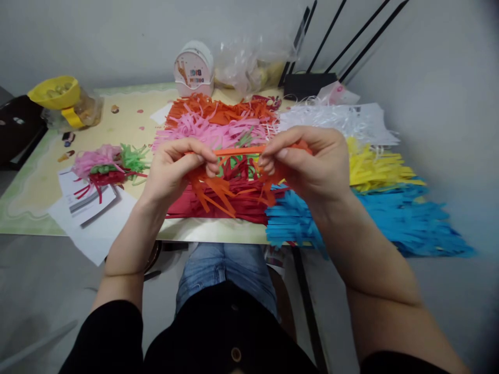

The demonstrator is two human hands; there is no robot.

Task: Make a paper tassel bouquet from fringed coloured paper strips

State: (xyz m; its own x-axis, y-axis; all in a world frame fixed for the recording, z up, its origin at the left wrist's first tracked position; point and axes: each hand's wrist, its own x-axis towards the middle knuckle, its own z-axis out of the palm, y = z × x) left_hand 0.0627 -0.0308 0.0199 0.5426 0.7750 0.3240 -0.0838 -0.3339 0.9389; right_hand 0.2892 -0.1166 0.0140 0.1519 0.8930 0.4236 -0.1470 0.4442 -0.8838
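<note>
Between my two hands a piece of orange fringed tissue paper (239,150) is stretched, its middle rolled into a narrow band. My left hand (177,169) pinches one end, with cut orange strips hanging below the fingers. At the other end my right hand (307,158) pinches the band, and more orange fringe shows behind and under it. Beneath the hands lie red fringed paper (218,202), pink fringed paper (210,127) and some green strips. Blue fringed paper (405,215) spreads by my right forearm, with yellow fringed paper (378,169) behind it.
Tied pink, green and red tassels (107,163) lie at left near white papers (88,208). A jar with a yellow lid (58,96) stands farther back. Along the wall are a round printed box (194,67), a clear plastic bag (253,62) and a black router (310,84).
</note>
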